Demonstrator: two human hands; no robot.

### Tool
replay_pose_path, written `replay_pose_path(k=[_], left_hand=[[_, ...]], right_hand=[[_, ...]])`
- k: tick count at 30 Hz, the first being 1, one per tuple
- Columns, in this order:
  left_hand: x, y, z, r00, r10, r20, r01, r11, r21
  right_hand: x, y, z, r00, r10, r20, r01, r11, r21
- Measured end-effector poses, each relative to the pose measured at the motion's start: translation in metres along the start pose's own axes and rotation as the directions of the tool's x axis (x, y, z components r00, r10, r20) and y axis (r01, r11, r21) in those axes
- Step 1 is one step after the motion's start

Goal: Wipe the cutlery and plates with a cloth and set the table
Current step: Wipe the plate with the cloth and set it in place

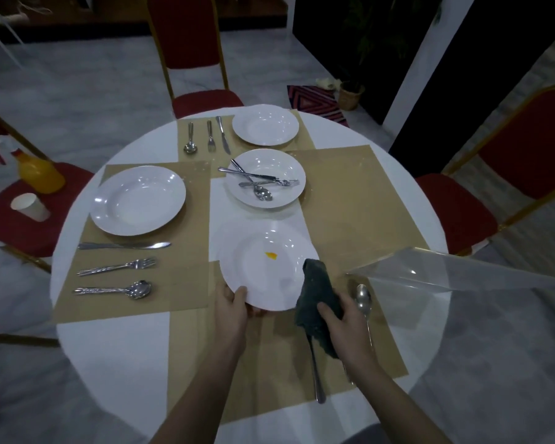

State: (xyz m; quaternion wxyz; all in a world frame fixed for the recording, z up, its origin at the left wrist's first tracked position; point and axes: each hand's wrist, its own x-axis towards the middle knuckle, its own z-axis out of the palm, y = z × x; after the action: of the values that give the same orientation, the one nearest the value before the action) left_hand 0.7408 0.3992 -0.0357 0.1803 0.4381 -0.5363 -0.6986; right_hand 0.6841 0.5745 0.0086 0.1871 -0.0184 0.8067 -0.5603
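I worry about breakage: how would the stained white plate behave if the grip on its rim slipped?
The plate looks glossy, so probably slippery. The left hand holds only its near rim, so it may well tip. It looks rigid, ceramic-like, so probably fragile.

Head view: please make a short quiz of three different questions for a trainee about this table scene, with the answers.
1. True or false: the plate held by the left hand is already spotless.
2. Which hand grips the dark cloth? A) left B) right C) both
3. Fill in: the middle plate holds unsorted ____.

Key:
1. False; a small yellow spot shows on it.
2. B; the right hand grips it at the plate's rim.
3. Cutlery; knife, fork and spoon lie crossed in it.
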Motion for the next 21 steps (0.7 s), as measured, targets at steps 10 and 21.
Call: replay_pose_path(k=[10,21], left_hand=[[-0.1,0.015,-0.053,0.995,-0.029,0.092,0.032,0.999,-0.034],[-0.121,0.02,-0.072,1.0,0.013,0.007,-0.012,0.99,-0.144]], right_hand=[[0.048,-0.041,0.052,0.858,-0.487,0.164,0.412,0.46,-0.786],[-0.006,-0.041,0.04,0.541,-0.456,0.706,0.79,-0.012,-0.613]])
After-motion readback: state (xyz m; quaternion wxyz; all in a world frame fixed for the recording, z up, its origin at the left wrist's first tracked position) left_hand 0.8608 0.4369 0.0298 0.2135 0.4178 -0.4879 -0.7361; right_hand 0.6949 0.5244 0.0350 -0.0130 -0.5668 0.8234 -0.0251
